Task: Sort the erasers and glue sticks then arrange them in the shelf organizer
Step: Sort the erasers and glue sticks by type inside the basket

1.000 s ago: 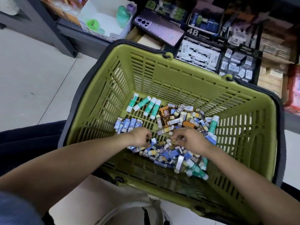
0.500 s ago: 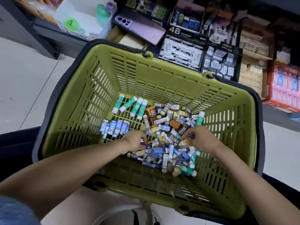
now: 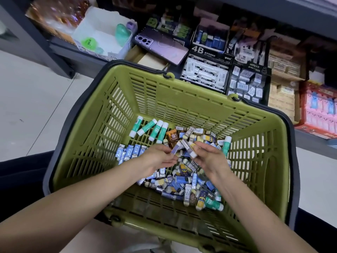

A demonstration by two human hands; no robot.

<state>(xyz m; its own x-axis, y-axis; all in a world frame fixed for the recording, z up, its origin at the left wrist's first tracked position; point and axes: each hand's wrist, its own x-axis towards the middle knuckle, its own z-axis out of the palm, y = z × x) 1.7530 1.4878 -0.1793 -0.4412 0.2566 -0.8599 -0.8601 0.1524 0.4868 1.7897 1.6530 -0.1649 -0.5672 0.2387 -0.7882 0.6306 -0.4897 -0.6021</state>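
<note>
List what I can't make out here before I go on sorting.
All head view.
1. Labels on the held erasers, pinched by the left hand and right hand: blurred.
2. Middle of the eraser pile: hidden under both hands.
3. Shelf boxes at far right: blurred; upper shelf cut off by top edge.
4. Basket near corner: cut off by bottom edge.

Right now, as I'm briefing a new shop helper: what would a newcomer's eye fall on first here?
The big olive-green slatted plastic basket fills the middle, a jumbled heap of small paper-sleeved erasers on its floor. Above that heap, the left hand and right hand each pinch one of two pale rectangular erasers. Four green-and-white glue sticks lie in a row at the basket's far left.
</note>
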